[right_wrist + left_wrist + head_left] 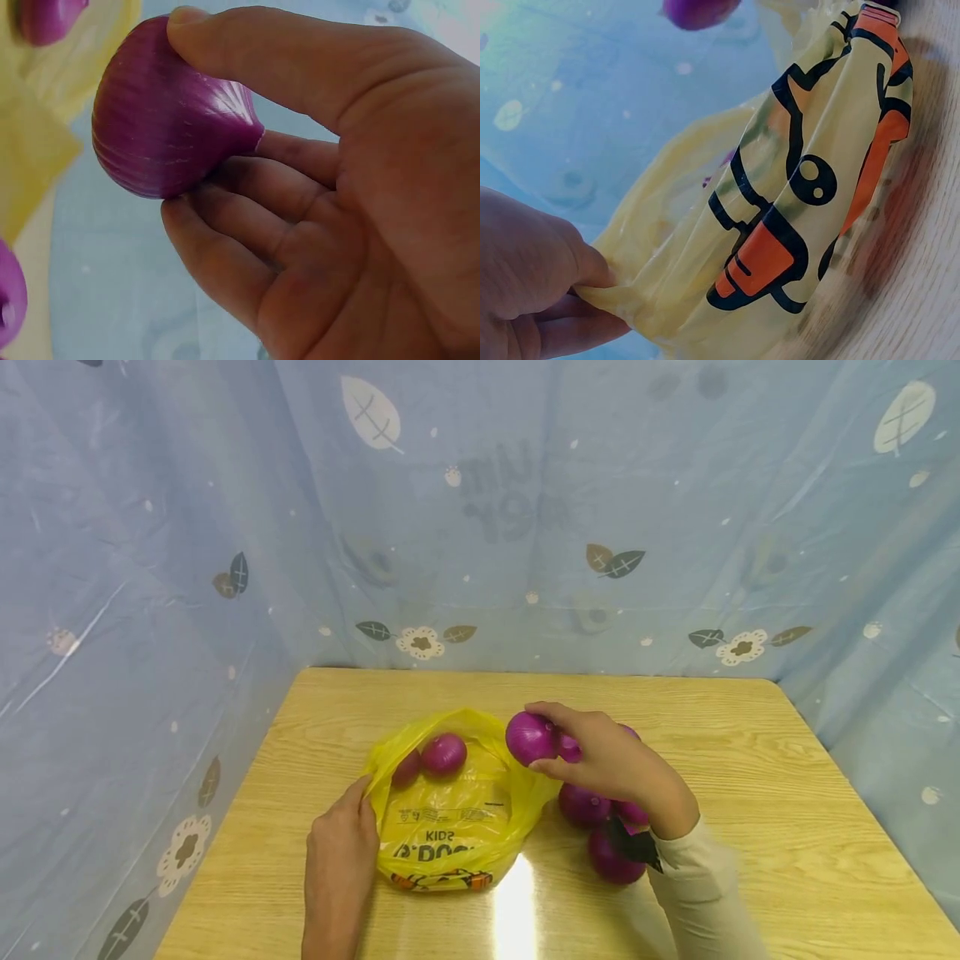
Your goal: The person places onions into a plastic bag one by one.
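Left hand pinches the yellow bag by its edge, pretty roomy inside beside two onions. Right hand grips another onion near the opposite rim.

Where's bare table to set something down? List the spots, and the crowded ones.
Free: the table right of the right sleeve, out to its edge; the strip left of the left hand; the strip beyond the bag, before the curtain. Crowded: right of the bag, where onions bunch about the right hand.

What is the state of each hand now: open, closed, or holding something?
Left hand: pinching the yellow bag.
Right hand: holding a purple onion.
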A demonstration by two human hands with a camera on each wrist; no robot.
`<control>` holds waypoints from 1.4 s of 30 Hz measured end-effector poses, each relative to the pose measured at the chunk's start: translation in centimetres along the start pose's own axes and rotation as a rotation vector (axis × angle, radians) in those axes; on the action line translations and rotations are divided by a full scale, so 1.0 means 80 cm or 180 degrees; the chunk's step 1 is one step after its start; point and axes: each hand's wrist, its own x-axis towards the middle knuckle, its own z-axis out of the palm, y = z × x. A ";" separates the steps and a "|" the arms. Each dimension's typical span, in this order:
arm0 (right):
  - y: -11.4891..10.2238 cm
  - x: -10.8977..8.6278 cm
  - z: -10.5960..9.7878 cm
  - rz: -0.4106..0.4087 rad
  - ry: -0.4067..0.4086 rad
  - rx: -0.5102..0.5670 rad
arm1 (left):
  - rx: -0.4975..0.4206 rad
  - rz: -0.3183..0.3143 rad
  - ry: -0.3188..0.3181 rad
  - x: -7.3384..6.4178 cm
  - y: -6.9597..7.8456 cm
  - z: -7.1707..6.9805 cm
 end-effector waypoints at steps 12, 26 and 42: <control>-0.028 0.034 0.030 -0.0019 -0.0384 -0.0084 | -0.0040 0.0046 0.0082 -0.001 -0.001 0.001; -0.031 0.061 0.066 0.0396 -0.0657 -0.0240 | -0.0053 0.0025 0.0069 -0.002 -0.003 -0.001; -0.016 0.083 0.098 0.0808 -0.0544 -0.0302 | -0.0093 0.0051 0.0054 0.000 -0.006 0.003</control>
